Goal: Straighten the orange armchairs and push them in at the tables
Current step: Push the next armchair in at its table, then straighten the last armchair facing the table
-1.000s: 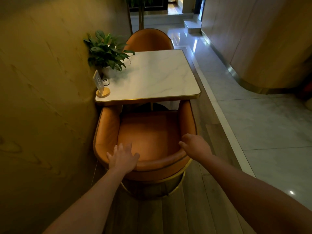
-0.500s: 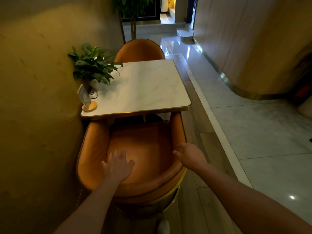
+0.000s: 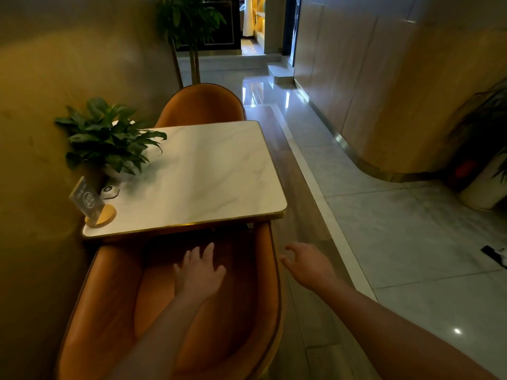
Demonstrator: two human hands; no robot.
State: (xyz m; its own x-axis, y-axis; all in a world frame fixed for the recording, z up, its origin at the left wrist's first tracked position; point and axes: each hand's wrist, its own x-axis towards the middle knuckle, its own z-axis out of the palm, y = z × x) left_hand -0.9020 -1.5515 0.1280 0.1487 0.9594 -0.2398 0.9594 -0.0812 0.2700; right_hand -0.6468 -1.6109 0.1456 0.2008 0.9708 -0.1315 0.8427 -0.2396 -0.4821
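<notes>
Armchair under outstretched, splayed left hand

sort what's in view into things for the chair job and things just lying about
Job: near orange armchair, far orange armchair, marble table, left hand, right hand.
Lying about: potted plant, sign stand, small white device, tall floor plant.
</notes>
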